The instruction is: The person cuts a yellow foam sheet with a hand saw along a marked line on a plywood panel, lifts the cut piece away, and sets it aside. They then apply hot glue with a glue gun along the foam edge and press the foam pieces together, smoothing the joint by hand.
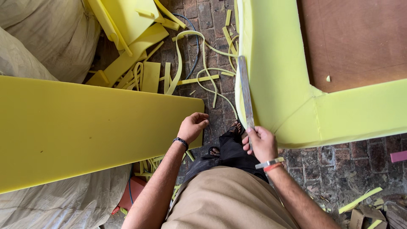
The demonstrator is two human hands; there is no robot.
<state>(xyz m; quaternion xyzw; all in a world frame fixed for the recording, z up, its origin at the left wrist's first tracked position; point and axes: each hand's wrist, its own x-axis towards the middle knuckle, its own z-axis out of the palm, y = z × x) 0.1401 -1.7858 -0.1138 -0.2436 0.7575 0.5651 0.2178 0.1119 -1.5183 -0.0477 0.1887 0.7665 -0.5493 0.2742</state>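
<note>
Your right hand (261,143) grips a long metal blade (245,91) laid along the outer edge of the yellow foam frame (275,63) on a brown board (356,38). Your left hand (193,126), fingers curled, holds the corner of a large yellow foam slab (85,127) above the brick floor (339,169), strewn with foam offcuts (199,63).

Both arms reach forward, left hand (193,126) loosely curled, right hand (261,143) with fingers (250,132) closed in a grip.

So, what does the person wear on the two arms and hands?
Both forearms are bare, without sleeves or gloves. The left hand has a dark beaded bracelet at its wrist. The right hand has a silver metal band and a thin red-orange thread.
</note>
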